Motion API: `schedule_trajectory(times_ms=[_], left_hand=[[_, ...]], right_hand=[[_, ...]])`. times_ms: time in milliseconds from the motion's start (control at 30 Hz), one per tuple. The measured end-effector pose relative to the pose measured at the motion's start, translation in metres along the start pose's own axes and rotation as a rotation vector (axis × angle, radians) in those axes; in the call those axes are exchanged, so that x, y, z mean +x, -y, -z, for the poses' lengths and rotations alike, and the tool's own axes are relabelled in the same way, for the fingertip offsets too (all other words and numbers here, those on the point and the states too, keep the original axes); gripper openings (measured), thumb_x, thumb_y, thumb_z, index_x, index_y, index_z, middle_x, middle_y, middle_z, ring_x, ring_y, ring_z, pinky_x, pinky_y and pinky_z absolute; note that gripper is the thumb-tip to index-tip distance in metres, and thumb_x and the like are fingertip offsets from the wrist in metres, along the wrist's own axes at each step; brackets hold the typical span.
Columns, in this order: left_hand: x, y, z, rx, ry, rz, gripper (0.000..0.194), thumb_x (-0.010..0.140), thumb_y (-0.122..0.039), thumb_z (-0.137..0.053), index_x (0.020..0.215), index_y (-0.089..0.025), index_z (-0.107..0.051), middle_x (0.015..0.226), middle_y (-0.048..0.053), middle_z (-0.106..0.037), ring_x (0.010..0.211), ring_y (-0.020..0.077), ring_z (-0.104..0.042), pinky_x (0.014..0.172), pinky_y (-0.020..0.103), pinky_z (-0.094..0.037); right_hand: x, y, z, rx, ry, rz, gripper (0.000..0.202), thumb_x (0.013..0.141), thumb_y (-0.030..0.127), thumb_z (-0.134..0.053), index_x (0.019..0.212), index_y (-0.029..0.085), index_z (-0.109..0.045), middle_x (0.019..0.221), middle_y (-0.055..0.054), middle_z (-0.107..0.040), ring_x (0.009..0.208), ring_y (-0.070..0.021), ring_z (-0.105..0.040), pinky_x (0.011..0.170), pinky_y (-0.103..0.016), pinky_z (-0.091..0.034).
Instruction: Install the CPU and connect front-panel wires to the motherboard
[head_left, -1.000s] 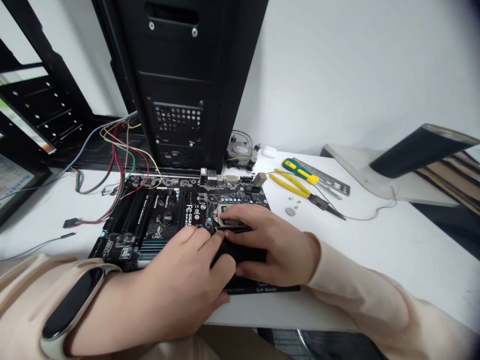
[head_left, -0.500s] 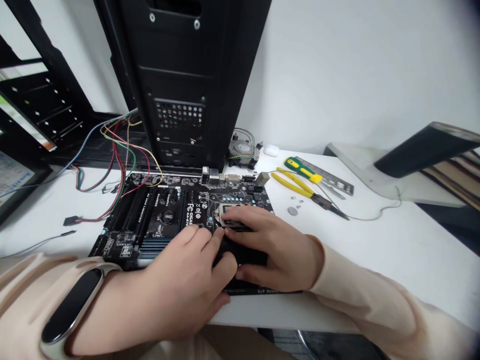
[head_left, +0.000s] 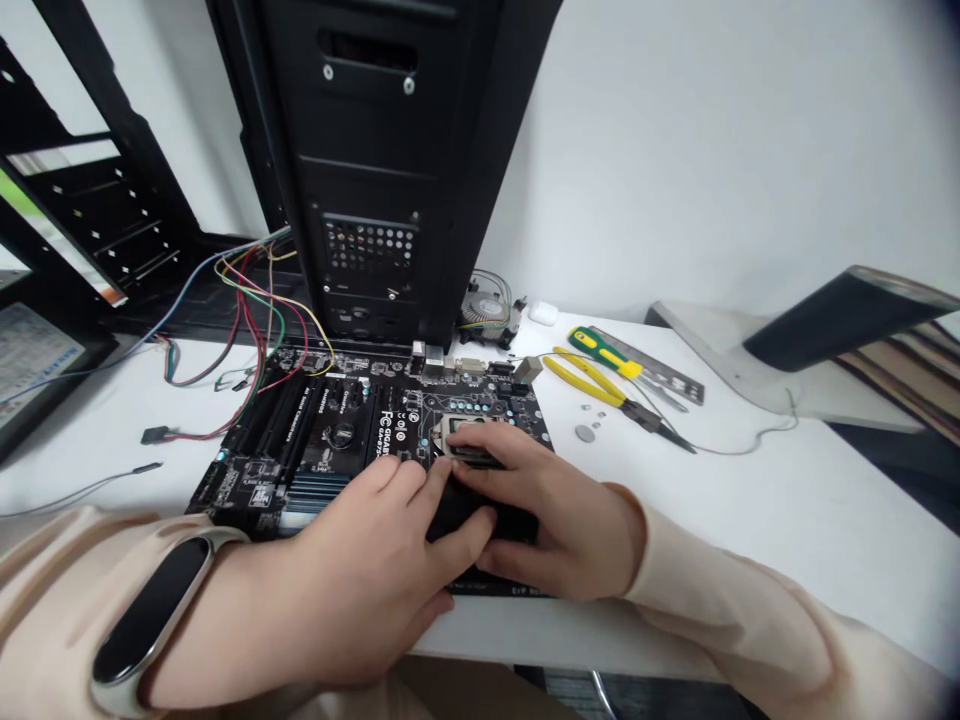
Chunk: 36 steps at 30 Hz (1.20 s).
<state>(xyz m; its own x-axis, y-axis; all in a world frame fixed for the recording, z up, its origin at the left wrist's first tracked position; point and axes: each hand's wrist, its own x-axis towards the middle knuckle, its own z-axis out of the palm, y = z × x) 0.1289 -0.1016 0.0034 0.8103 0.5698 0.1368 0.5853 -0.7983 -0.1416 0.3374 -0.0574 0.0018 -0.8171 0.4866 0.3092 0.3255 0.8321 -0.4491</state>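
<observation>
A black motherboard (head_left: 341, 475) lies flat on the desk, with its metal-framed CPU socket (head_left: 450, 428) partly hidden by fingers. My left hand (head_left: 367, 570) reaches across the board's front edge; its index fingertip touches the socket's near left corner, the thumb stands apart, and its other fingers are bent. Over the socket, my right hand (head_left: 551, 510) rests with a forefinger on the frame and the thumb lower down, the two apart. A black area of the board shows between both hands. Nothing held can be seen in either hand.
Behind the board stands an open black computer case (head_left: 367, 150) with coloured cables (head_left: 255, 300) trailing out. A CPU cooler fan (head_left: 489, 305) sits beside it. To the right lie yellow-handled pliers (head_left: 589, 375), a green-yellow screwdriver (head_left: 604, 350), a metal plate (head_left: 675, 375) and a coin cell (head_left: 585, 433).
The view has shifted slightly, so the scene sits a little lower and further right. My left thumb has stretched further right, toward my right hand. Both hands stay at the socket.
</observation>
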Motion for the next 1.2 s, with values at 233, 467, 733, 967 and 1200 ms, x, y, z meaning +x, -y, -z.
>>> schedule_trajectory(times_ms=[233, 467, 733, 967, 1200], left_hand=[[-0.002, 0.004, 0.000, -0.016, -0.054, -0.022, 0.041, 0.088, -0.044, -0.045, 0.118, -0.018, -0.055, 0.116, 0.016, -0.060, 0.087, 0.0275, -0.053, 0.074, 0.039, -0.035], [-0.006, 0.007, -0.004, -0.043, -0.101, -0.031, 0.046, 0.090, -0.043, -0.041, 0.126, -0.016, -0.053, 0.122, 0.019, -0.058, 0.091, 0.0275, -0.054, 0.081, 0.041, -0.037], [-0.004, 0.008, 0.000, -0.047, -0.090, -0.037, 0.047, 0.089, -0.046, -0.043, 0.123, -0.016, -0.053, 0.122, 0.019, -0.059, 0.089, 0.0272, -0.055, 0.079, 0.040, -0.040], [-0.004, 0.010, -0.002, -0.057, -0.075, -0.054, 0.047, 0.089, -0.046, -0.043, 0.123, -0.015, -0.053, 0.124, 0.018, -0.058, 0.091, 0.0276, -0.056, 0.081, 0.041, -0.040], [-0.004, 0.010, 0.001, -0.069, -0.068, -0.041, 0.045, 0.088, -0.045, -0.045, 0.123, -0.016, -0.054, 0.124, 0.017, -0.059, 0.087, 0.0257, -0.056, 0.079, 0.039, -0.041]], right_hand=[[-0.002, -0.006, 0.010, -0.024, 0.007, 0.014, 0.049, 0.084, 0.041, -0.058, 0.123, 0.012, -0.055, 0.131, -0.021, -0.049, 0.125, -0.0258, -0.048, 0.099, -0.042, -0.046], [0.025, -0.036, 0.072, -0.348, -0.211, -0.157, 0.025, 0.085, 0.032, -0.058, 0.107, 0.022, -0.066, 0.106, -0.008, -0.068, 0.100, -0.0223, -0.063, 0.089, -0.042, -0.051], [0.099, -0.077, 0.053, -0.875, 0.098, -0.313, 0.024, 0.082, 0.019, -0.050, 0.085, 0.007, -0.071, 0.086, -0.018, -0.066, 0.083, -0.0279, -0.061, 0.069, -0.037, -0.042], [0.098, -0.083, 0.046, -0.968, 0.175, -0.346, 0.027, 0.085, 0.012, -0.043, 0.087, 0.008, -0.070, 0.088, -0.017, -0.066, 0.082, -0.0277, -0.061, 0.064, -0.035, -0.036], [0.094, -0.074, 0.082, -0.415, 0.116, -0.418, 0.010, 0.078, 0.012, -0.056, 0.073, 0.013, -0.064, 0.072, -0.003, -0.063, 0.066, -0.0129, -0.055, 0.064, -0.026, -0.040]])
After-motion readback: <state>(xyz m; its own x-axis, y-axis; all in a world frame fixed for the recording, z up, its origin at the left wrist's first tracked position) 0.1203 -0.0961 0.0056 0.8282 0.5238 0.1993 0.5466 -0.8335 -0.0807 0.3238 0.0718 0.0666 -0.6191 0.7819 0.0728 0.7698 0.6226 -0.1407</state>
